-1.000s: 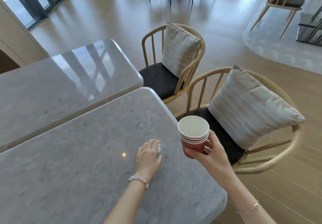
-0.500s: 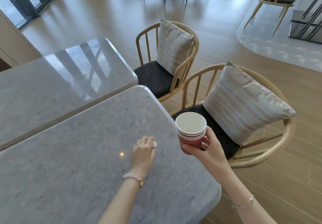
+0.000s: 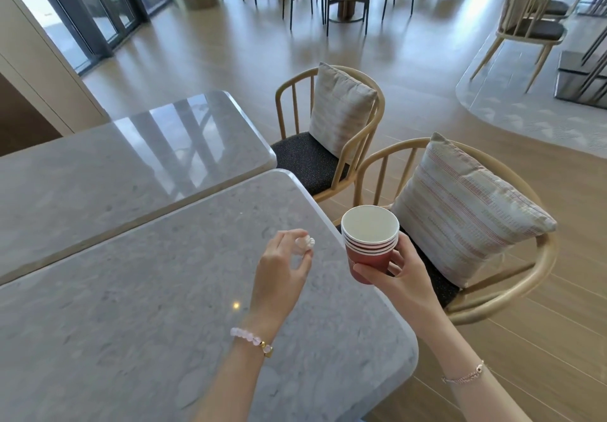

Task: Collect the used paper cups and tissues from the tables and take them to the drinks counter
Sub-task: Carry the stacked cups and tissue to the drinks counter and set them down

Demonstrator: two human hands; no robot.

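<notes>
Paper cups (image 3: 369, 247), nested into one red stack with white rims, are held upright in the right hand (image 3: 402, 277). Its fingers and thumb are curled round the lowest cup, just off the right edge of the near grey table (image 3: 131, 306) and above the seat of a wooden chair (image 3: 548, 259). A small crumpled white tissue (image 3: 306, 243) is pinched at the fingertips of the left hand (image 3: 279, 270), over the tabletop and just left of the stack. The collecting step is judged to be in hand, with both kinds of litter gathered from this table. Next, the tissue would best be brought across and let fall into the open top cup, so that one hand is freed; the stack must be kept level meanwhile. The drinks counter is not seen, so the carrying leg is judged not yet begun.
</notes>
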